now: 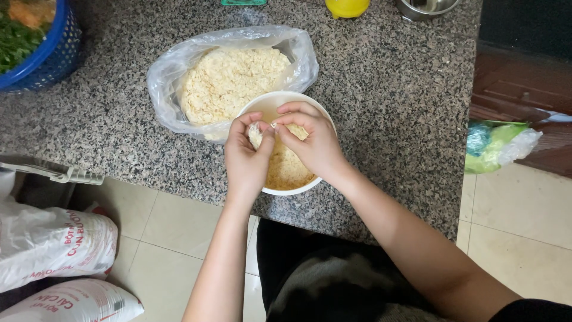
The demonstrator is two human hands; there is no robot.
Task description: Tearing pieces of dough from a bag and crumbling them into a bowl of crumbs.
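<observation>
Both bare hands meet over a round white bowl that sits near the front edge of the speckled grey granite tabletop. The left hand and the right hand together pinch a small pale clump of crumbly yellowish-white food, the fingertips of each closed onto it from either side, so both grips are nearly shut around that lump. The clump hangs just above the bowl's contents, a heap of the same pale yellow crumbs filling the lower half of the bowl.

At about eleven o'clock from the bowl, touching its rim, lies an open clear plastic bag holding a wide mound of loose cream-coloured crumbs. Far off at ten o'clock, at the tabletop's corner, stands a blue plastic basket with green leaves inside. At twelve o'clock along the far edge are a yellow rounded object and a metal bowl, both cut off by the frame.

On the tiled floor at eight o'clock lie white printed sacks. At three o'clock, off the tabletop, a green and clear plastic bag rests on the floor.
</observation>
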